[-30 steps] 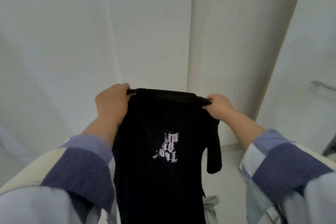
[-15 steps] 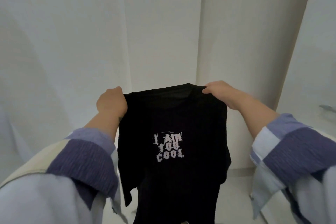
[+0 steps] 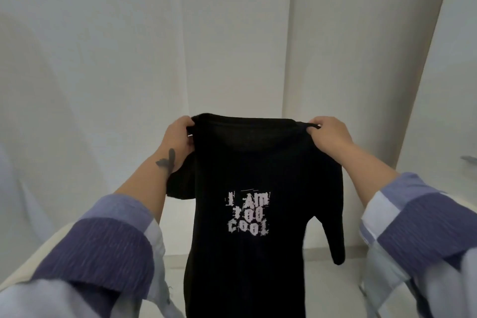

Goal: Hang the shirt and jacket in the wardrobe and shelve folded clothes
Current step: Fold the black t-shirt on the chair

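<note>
both hands are raised side by side and well apart, each clamped on a shoulder of the black ribbed short-sleeved t-shirt (image 3: 260,175) with white lettering on its chest. the left hand (image 3: 179,141) has its fingers curled round the left shoulder seam, with the fabric bunched against the palm; the right hand (image 3: 329,134) pinches the right shoulder, a small fold of cloth poking out between thumb and fingers.

the shirt hangs in the air between the hands and below them, in the middle of the view, touching nothing else that can be seen. its long axis runs straight down, neckline at the top and far from the body, hem dropping out of view at the near bottom edge. the printed side faces the person and the words read upright. one sleeve dangles free on the right; the left sleeve is crumpled under the left wrist. neither hand looks nearer than the other, so the shoulder line lies level, left to right.

no hanger shows, so getting one into the neck opening seems the next need. behind stand pale white wall panels (image 3: 232,33), and a grey handle (image 3: 468,159) juts in at the far right.
</note>
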`<state>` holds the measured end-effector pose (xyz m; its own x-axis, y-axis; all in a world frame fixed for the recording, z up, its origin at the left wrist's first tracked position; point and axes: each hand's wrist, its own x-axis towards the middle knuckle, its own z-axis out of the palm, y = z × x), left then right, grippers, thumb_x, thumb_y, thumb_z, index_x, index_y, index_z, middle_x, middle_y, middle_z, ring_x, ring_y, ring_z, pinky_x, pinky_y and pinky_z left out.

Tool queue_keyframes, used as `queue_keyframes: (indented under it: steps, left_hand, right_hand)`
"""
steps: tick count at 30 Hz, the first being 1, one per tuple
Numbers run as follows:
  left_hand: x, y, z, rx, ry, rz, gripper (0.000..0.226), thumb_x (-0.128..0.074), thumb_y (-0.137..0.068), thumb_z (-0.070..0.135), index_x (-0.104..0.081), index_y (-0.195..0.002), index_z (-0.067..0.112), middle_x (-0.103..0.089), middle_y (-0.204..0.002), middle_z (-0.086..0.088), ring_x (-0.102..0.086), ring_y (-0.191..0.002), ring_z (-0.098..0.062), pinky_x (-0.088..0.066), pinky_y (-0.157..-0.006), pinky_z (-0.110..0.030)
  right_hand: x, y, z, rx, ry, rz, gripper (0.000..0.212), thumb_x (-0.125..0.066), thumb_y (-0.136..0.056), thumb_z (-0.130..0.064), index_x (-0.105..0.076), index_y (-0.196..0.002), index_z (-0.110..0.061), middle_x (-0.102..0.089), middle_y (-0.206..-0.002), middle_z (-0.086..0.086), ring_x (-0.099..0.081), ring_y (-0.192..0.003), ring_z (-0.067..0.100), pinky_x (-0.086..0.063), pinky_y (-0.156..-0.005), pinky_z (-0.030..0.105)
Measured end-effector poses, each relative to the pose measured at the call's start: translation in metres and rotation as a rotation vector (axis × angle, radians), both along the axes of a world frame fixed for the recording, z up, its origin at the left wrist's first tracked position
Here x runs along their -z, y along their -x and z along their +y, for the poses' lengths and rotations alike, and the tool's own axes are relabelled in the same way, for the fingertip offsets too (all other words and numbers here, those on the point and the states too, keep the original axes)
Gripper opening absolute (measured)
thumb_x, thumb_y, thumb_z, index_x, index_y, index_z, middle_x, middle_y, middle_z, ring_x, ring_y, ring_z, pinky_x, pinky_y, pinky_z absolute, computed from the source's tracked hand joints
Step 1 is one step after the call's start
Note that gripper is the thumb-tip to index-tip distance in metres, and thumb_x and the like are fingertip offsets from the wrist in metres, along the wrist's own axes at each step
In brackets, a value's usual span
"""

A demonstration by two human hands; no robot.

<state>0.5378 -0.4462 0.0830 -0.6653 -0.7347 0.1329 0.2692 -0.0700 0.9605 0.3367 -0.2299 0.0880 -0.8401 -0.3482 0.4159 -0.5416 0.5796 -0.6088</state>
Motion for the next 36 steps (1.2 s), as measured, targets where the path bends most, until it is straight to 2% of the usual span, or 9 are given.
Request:
queue_keyframes:
  steps: [2, 4, 7, 10, 12, 16, 25, 31, 36]
  left_hand:
    - [-0.009, -0.001, 0.012, 0.085, -0.085, 0.068, 0.021, -0.038, -0.089, 0.018, -0.049, -0.074, 0.01, -0.049, -0.055, 0.002, -0.048, -0.046, -0.012, -0.041, -0.045, -0.02]
    - [-0.016, -0.002, 0.019, 0.167, -0.032, 0.037, 0.022, -0.042, -0.091, 0.023, -0.054, -0.078, 0.009, -0.055, -0.056, 0.003, -0.054, -0.046, -0.01, -0.042, -0.041, -0.016]
    - [-0.024, 0.0, 0.022, 0.243, 0.004, -0.046, 0.033, -0.053, -0.089, 0.023, -0.06, -0.114, 0.002, -0.064, -0.085, -0.006, -0.063, -0.072, -0.018, -0.052, -0.049, -0.021]
    - [-0.029, 0.0, 0.023, 0.258, 0.002, -0.047, 0.039, -0.053, -0.089, 0.021, -0.057, -0.124, 0.002, -0.066, -0.091, -0.007, -0.065, -0.078, -0.019, -0.054, -0.053, -0.023]
    - [-0.031, -0.001, 0.023, 0.286, -0.005, -0.038, 0.033, -0.051, -0.091, 0.02, -0.059, -0.118, 0.004, -0.068, -0.09, -0.006, -0.068, -0.075, -0.018, -0.055, -0.055, -0.022]
    - [-0.032, -0.007, 0.02, 0.339, -0.045, -0.02, 0.028, -0.049, -0.093, 0.019, -0.06, -0.115, 0.005, -0.07, -0.095, -0.008, -0.072, -0.072, -0.018, -0.056, -0.057, -0.025]
    - [-0.025, -0.01, 0.01, 0.403, -0.092, -0.07, 0.033, -0.042, -0.097, 0.02, -0.058, -0.122, 0.004, -0.07, -0.102, -0.01, -0.073, -0.075, -0.019, -0.058, -0.06, -0.026]
    - [-0.004, -0.001, -0.003, 0.479, -0.086, -0.146, 0.033, -0.045, -0.097, 0.027, -0.062, -0.116, 0.007, -0.072, -0.103, -0.009, -0.072, -0.082, -0.02, -0.058, -0.064, -0.028]
    - [0.016, 0.024, -0.017, 0.452, -0.097, -0.225, 0.032, -0.053, -0.094, 0.029, -0.064, -0.114, 0.007, -0.071, -0.104, -0.008, -0.07, -0.09, -0.019, -0.057, -0.072, -0.03]
  right_hand:
    - [-0.004, -0.004, -0.004, 0.138, -0.074, 0.017, 0.025, -0.051, -0.087, -0.021, -0.071, -0.1, -0.027, -0.061, -0.112, 0.006, -0.054, -0.106, 0.03, -0.049, -0.088, 0.036]
    - [-0.01, -0.01, -0.008, 0.209, -0.119, -0.073, 0.022, -0.048, -0.082, -0.012, -0.068, -0.088, -0.017, -0.062, -0.094, 0.009, -0.056, -0.086, 0.03, -0.048, -0.066, 0.029]
    - [-0.016, -0.026, -0.01, 0.081, 0.211, -0.457, 0.016, -0.043, -0.09, -0.007, -0.059, -0.09, -0.007, -0.056, -0.076, 0.012, -0.051, -0.067, 0.029, -0.043, -0.047, 0.026]
    - [-0.011, -0.042, -0.012, -0.192, 0.502, -0.725, 0.024, -0.026, -0.101, -0.021, -0.044, -0.117, -0.019, -0.054, -0.104, 0.012, -0.056, -0.099, 0.034, -0.046, -0.088, 0.049]
    - [-0.006, -0.044, -0.016, -0.342, 0.654, -0.775, 0.023, -0.024, -0.101, -0.022, -0.038, -0.119, -0.024, -0.051, -0.116, 0.011, -0.053, -0.11, 0.04, -0.034, -0.095, 0.067]
    - [-0.003, -0.043, -0.026, -0.554, 0.933, -0.956, 0.038, -0.031, -0.098, -0.026, -0.048, -0.129, -0.015, -0.054, -0.131, 0.018, -0.055, -0.119, 0.041, -0.041, -0.099, 0.058]
    - [-0.033, -0.044, -0.013, -0.634, 0.502, -0.91, 0.04, -0.029, -0.101, -0.026, -0.064, -0.106, -0.007, -0.068, -0.105, 0.01, -0.065, -0.093, 0.025, -0.052, -0.081, 0.034]
    - [-0.004, -0.025, -0.026, -0.596, 0.499, -0.925, 0.037, -0.03, -0.102, -0.027, -0.058, -0.118, -0.01, -0.063, -0.112, 0.011, -0.062, -0.098, 0.027, -0.05, -0.087, 0.038]
    - [0.026, -0.01, -0.05, -0.524, 0.624, -1.013, 0.036, -0.039, -0.099, -0.03, -0.055, -0.125, -0.011, -0.063, -0.121, 0.01, -0.064, -0.098, 0.029, -0.057, -0.071, 0.036]
